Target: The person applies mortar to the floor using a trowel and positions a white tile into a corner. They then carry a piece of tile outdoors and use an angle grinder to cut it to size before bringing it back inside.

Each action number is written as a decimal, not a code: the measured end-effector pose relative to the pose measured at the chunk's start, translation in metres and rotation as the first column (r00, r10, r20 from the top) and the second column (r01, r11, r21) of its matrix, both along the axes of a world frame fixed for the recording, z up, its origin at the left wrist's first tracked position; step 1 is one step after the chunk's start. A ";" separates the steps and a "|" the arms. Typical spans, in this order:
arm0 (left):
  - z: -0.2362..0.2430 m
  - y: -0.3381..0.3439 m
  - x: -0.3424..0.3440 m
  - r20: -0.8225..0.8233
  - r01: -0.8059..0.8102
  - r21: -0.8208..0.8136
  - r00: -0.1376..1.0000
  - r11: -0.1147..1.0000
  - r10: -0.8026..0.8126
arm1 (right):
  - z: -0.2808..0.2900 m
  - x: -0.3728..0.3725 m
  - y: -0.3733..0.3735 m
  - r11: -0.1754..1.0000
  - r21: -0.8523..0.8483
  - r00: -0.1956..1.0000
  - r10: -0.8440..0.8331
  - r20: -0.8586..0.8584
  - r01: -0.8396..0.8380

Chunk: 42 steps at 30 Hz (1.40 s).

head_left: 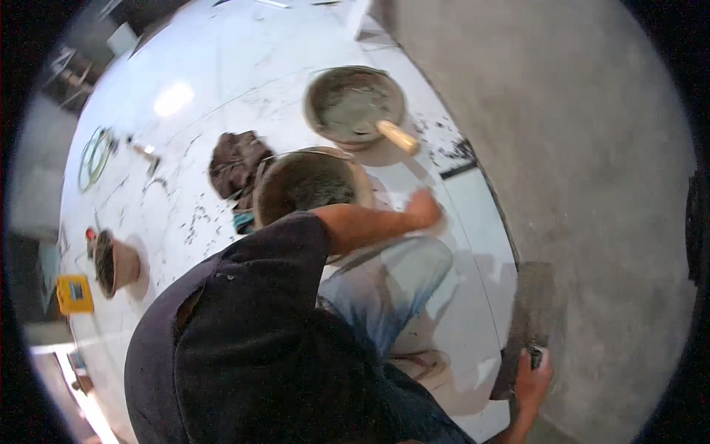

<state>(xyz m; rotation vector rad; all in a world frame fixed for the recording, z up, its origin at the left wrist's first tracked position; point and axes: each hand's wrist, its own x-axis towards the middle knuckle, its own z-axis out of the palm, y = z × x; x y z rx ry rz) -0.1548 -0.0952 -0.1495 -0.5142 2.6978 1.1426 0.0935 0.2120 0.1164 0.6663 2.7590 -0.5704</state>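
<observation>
My left hand (424, 209), smeared by motion, is over the white tiled floor just above my bent knee (410, 274), right of a wide bucket (277, 192) with grey mortar inside; its fingers are unclear. My right hand (532, 374) grips the dark handle of a long, flat grey trowel (529, 303), which lies against the grey wall surface beside the tiles. Beyond my left hand, a round basin (322, 111) holds grey mortar and a tool with a wooden handle (396, 136).
A crumpled brown cloth (233, 166) lies left of the bucket. Further left are a smaller bucket (126, 263), a yellow case (78, 294), a green coiled hose (96, 155) and a small tool (144, 154). A grey plastered surface (577, 148) runs along the right.
</observation>
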 end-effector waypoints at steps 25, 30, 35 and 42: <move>0.287 -0.381 0.131 -0.645 -0.314 0.047 0.716 0.948 0.268 | 0.042 -0.107 -0.216 0.400 0.238 0.269 0.857 -0.439 -0.885; 0.220 -0.460 0.113 -0.380 -0.435 -0.369 0.877 0.821 0.295 | 0.035 -0.063 -0.055 0.822 0.258 0.856 0.515 0.041 -0.507; 0.093 -0.456 0.118 -0.047 -0.364 -0.509 0.917 0.780 0.397 | 0.011 -0.011 -0.026 0.950 0.121 0.957 0.280 0.080 -0.288; 0.049 -0.426 0.115 -0.340 -0.533 -0.608 0.845 0.588 0.414 | 0.004 0.017 -0.003 0.974 -0.169 0.989 0.144 -0.043 -0.149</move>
